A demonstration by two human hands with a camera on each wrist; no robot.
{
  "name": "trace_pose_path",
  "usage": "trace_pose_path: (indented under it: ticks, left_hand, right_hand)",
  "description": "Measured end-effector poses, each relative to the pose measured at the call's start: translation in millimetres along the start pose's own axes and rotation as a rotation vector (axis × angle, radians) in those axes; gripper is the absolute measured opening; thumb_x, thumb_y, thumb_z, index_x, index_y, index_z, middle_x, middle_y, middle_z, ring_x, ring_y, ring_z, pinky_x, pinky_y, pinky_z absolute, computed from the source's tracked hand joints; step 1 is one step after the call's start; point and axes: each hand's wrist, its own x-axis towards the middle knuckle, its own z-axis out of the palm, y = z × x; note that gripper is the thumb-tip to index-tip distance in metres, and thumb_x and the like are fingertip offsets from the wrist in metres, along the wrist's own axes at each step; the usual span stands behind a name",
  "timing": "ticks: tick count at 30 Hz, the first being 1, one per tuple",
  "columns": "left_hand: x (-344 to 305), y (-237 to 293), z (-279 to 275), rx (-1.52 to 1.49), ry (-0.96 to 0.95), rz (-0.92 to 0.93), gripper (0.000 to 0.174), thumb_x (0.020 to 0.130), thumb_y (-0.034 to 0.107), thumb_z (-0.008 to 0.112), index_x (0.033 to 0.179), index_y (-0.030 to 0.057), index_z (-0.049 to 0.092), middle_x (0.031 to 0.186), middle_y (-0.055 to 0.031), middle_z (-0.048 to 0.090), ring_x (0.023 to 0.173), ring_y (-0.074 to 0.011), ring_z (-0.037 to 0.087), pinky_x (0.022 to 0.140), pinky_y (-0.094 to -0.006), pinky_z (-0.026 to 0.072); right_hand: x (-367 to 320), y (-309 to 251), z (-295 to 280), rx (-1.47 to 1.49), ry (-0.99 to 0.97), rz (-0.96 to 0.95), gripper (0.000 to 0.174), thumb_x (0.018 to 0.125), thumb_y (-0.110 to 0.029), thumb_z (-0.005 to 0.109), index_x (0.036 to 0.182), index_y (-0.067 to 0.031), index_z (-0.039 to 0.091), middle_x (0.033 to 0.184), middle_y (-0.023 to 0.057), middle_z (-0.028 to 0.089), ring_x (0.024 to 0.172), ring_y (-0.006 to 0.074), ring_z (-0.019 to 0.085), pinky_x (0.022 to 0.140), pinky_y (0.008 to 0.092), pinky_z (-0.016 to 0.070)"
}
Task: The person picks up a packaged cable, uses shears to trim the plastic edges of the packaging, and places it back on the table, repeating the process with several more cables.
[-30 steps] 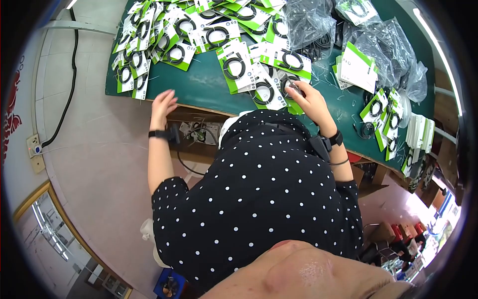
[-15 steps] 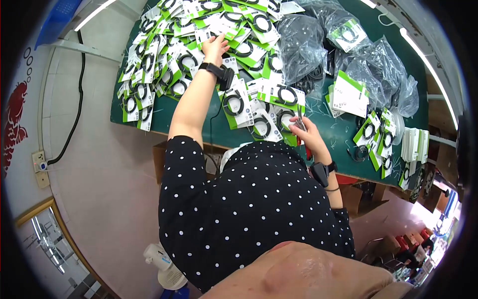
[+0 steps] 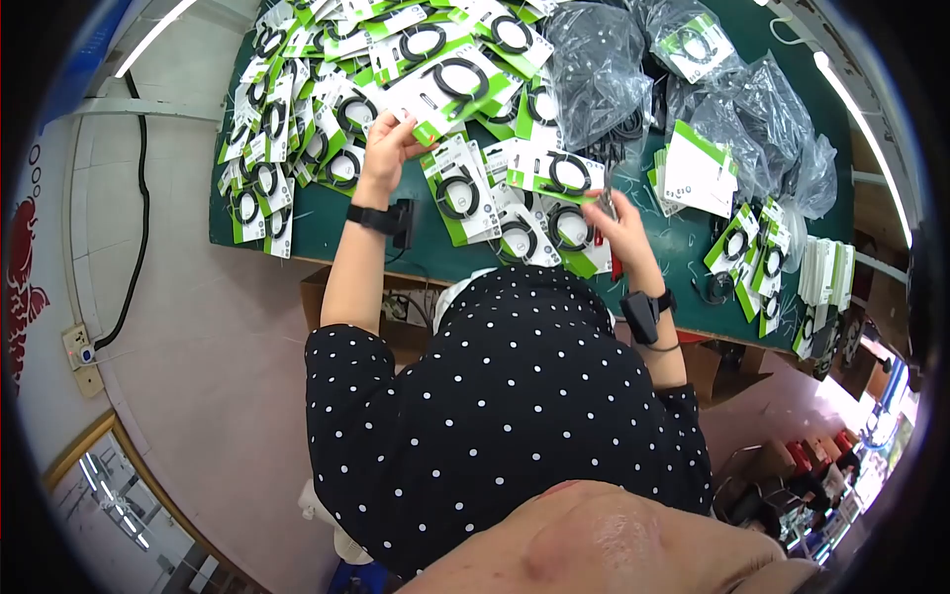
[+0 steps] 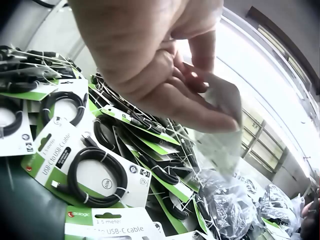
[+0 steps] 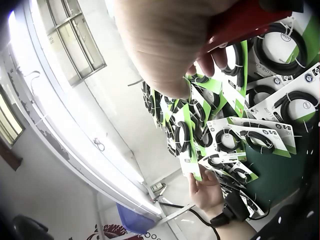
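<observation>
My left hand (image 3: 386, 156) pinches the corner of a white and green carded USB cable (image 3: 457, 81), a black coil tied on its card, above the pile. In the left wrist view the card (image 4: 222, 100) is seen nearly edge-on and blurred between thumb and fingers. Near the front of the table, my right hand (image 3: 625, 238) holds pliers with red handles (image 5: 232, 25), their metal nose pointing away from me. Several carded cables (image 3: 539, 233) lie just left of that hand. The pliers' tips are blurred in the head view.
A large heap of carded cables (image 3: 297, 109) covers the left and back of the green table (image 3: 450, 259). Clear plastic bags (image 3: 599, 84) of cables lie at the back right. Blank cards (image 3: 698, 173), more carded cables (image 3: 767, 257) and a card stack (image 3: 826, 272) are on the right.
My left hand, empty near the left front edge at first, reached onto the heap and has come back toward me with a carded cable. The right hand keeps the pliers in about the same place.
</observation>
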Motion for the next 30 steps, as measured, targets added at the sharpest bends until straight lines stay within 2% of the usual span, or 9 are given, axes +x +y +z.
trace_pose_path:
  ticks: [3,9,12,13,14,17,21,25,30]
  left_hand:
    - [-27,14,-10,0.001,-0.142,-0.09,0.019,0.093,0.013,0.051,0.107,0.0016,0.056,0.093,-0.0068,0.065,0.074,-0.0153,0.064,0.063,-0.0282,0.0532]
    - [-45,23,8,0.073,-0.461,-0.263,0.025,0.093,0.019,0.052,0.111,0.0013,0.056,0.087,-0.0048,0.064,0.071,-0.0123,0.063,0.061,-0.0272,0.0529]
    - [-43,18,28,0.132,-0.549,-0.333,0.027,0.094,0.021,0.052,0.112,0.0015,0.057,0.09,-0.005,0.065,0.073,-0.0118,0.064,0.063,-0.0267,0.0533]
    - [-43,15,36,0.164,-0.588,-0.36,0.028,0.094,0.022,0.053,0.112,0.0016,0.057,0.091,-0.0052,0.065,0.074,-0.0115,0.064,0.063,-0.0265,0.0534]
    - [-44,11,44,0.164,-0.597,-0.364,0.028,0.094,0.022,0.053,0.112,0.0016,0.057,0.091,-0.0052,0.065,0.074,-0.0115,0.064,0.063,-0.0265,0.0534]
    - [-51,0,70,-0.12,-0.258,-0.381,0.032,0.094,0.026,0.053,0.115,0.0019,0.057,0.097,-0.0057,0.066,0.079,-0.0124,0.065,0.068,-0.0256,0.0541]
    - [-80,-9,102,-0.375,-0.326,-0.385,0.033,0.093,0.025,0.056,0.115,0.0012,0.057,0.101,-0.0058,0.065,0.084,-0.0131,0.065,0.071,-0.0252,0.0544]
    - [-97,-18,125,-0.083,-0.333,-0.325,0.031,0.092,0.021,0.058,0.115,0.0005,0.056,0.103,-0.0064,0.065,0.085,-0.014,0.065,0.071,-0.0268,0.0552]
    - [-102,-8,130,-0.11,-0.369,-0.289,0.031,0.091,0.017,0.059,0.117,0.0004,0.055,0.103,-0.0072,0.065,0.085,-0.0142,0.065,0.072,-0.0283,0.0558]
  right_hand:
    - [6,-22,2,-0.009,0.073,-0.057,0.028,0.084,-0.018,0.067,0.107,-0.0041,0.059,0.084,-0.0011,0.059,0.075,0.0055,0.053,0.067,0.0201,0.0419]
    - [3,-63,14,-0.026,0.194,-0.43,0.029,0.082,-0.017,0.07,0.106,-0.0035,0.06,0.089,0.0,0.061,0.079,0.0061,0.054,0.07,0.0198,0.0426]
    - [-9,-76,17,-0.128,-0.128,-0.323,0.031,0.08,-0.014,0.071,0.107,-0.0035,0.059,0.091,0.0006,0.061,0.081,0.007,0.055,0.073,0.0202,0.0433]
    - [-12,-74,17,-0.128,-0.117,-0.319,0.031,0.08,-0.014,0.071,0.107,-0.0035,0.059,0.091,0.0006,0.061,0.081,0.007,0.055,0.073,0.0202,0.0433]
    - [-14,-72,18,-0.069,-0.143,-0.252,0.031,0.08,-0.013,0.071,0.107,-0.0035,0.059,0.091,0.001,0.061,0.081,0.0071,0.056,0.073,0.0205,0.0442]
    - [-19,-62,20,0.054,-0.193,-0.123,0.031,0.079,-0.01,0.071,0.107,-0.0034,0.059,0.091,0.0017,0.062,0.08,0.0072,0.058,0.073,0.021,0.046]
    - [-22,-49,18,0.351,-0.035,-0.082,0.031,0.079,-0.009,0.072,0.107,-0.0032,0.058,0.092,0.0039,0.063,0.079,0.0077,0.06,0.071,0.0218,0.0488]
    - [-27,-48,24,0.403,0.022,-0.151,0.031,0.079,-0.01,0.072,0.106,-0.003,0.058,0.092,0.0045,0.064,0.078,0.0077,0.062,0.069,0.0222,0.0506]
    - [-29,-45,26,0.447,0.036,-0.163,0.031,0.08,-0.01,0.072,0.106,-0.0025,0.058,0.092,0.004,0.064,0.079,0.0074,0.061,0.069,0.0223,0.0501]
